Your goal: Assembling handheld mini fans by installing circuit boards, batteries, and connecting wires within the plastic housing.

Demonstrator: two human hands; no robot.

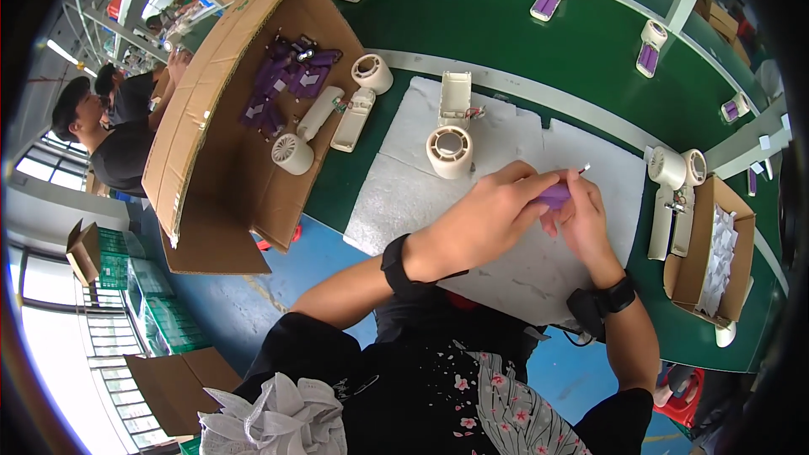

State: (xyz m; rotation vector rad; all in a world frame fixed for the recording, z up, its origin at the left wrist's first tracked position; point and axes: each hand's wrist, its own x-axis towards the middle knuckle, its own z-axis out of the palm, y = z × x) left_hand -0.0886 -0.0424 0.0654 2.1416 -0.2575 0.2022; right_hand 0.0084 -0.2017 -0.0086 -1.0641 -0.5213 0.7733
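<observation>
Both my hands meet over the right part of a white foam sheet (400, 190), closed around a purple battery pack (554, 195). My left hand (480, 217) pinches the pack from the left. My right hand (583, 217) grips it from the right, and a small white connector (585, 168) sticks out beyond its fingertips. Fingers cover much of the pack. Just beyond my left hand, on the foam, lies a cream handheld fan (450, 152) with its round head toward me and its hollow handle (456, 93) open, wires showing beside it.
At left, a large cardboard box (198, 109) holds several purple battery packs (282, 76). More cream fan parts (354, 118) lie beside it. On the right stand fan bodies (667, 168) and a small carton (745, 240) of white slips. Fans with purple packs sit along the green belt (472, 8).
</observation>
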